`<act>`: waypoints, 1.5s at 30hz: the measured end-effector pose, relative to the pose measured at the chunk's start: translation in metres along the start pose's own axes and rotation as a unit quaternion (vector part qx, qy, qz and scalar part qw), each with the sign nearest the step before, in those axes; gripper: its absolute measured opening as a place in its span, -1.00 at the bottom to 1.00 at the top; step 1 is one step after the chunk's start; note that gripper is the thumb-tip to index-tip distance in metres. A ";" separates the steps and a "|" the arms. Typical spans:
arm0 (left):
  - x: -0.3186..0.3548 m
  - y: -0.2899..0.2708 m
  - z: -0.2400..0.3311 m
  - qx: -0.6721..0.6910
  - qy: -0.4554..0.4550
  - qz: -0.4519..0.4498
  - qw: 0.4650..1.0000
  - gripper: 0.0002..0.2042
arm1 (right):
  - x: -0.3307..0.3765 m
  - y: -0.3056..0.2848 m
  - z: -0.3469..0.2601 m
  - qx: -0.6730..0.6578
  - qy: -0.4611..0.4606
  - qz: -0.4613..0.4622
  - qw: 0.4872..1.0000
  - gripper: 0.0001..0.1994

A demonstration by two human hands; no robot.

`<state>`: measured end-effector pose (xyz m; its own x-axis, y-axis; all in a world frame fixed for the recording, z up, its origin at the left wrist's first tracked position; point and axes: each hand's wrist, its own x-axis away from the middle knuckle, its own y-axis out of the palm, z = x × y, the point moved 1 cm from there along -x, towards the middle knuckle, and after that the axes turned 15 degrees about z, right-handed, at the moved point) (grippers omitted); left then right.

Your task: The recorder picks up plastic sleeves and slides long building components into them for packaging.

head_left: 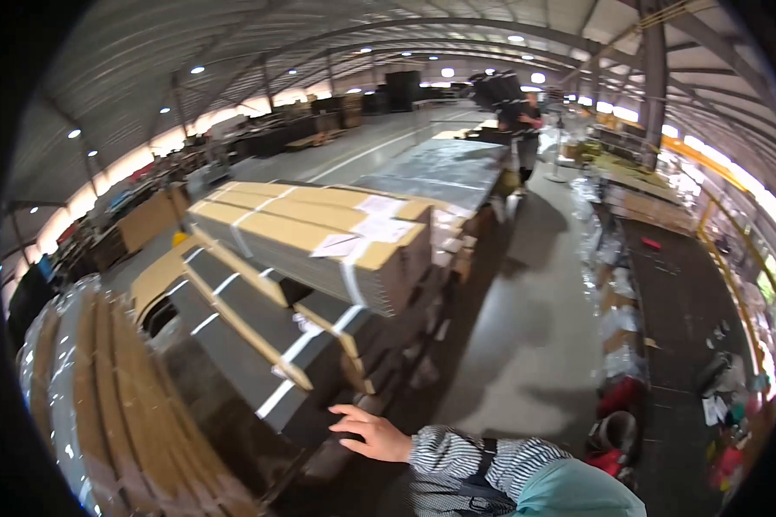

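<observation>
My right hand (372,433) reaches in from the lower edge in a striped sleeve, fingers spread and holding nothing. Its fingertips are at the near corner of a low stack of dark flat cardboard bundles (259,332) tied with white straps. Whether they touch it I cannot tell. Above and behind lies a tan bundle of flat cardboard (319,237) with white labels on top. My left hand is not in view.
A film-wrapped pallet of brown sheets (103,405) stands at the lower left. A grey concrete aisle (526,327) runs along the right of the stacks. Cluttered workbenches (664,284) line the right side. Far down the aisle a person (526,125) carries a dark stack.
</observation>
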<state>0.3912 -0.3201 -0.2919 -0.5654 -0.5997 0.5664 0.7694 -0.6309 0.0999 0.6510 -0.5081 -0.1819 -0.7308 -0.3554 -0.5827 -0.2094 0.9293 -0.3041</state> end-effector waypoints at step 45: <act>0.548 1.484 -0.130 0.326 0.345 -0.814 0.335 -0.81 | 0.434 -1.227 0.378 0.396 0.517 0.473 0.594 -0.67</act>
<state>1.1841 -1.6490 0.0603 -0.1553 0.1655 -0.9739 -0.9510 -0.2919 0.1021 0.8366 -1.8405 -0.3465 -0.3733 0.9191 -0.1263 0.6842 0.1808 -0.7066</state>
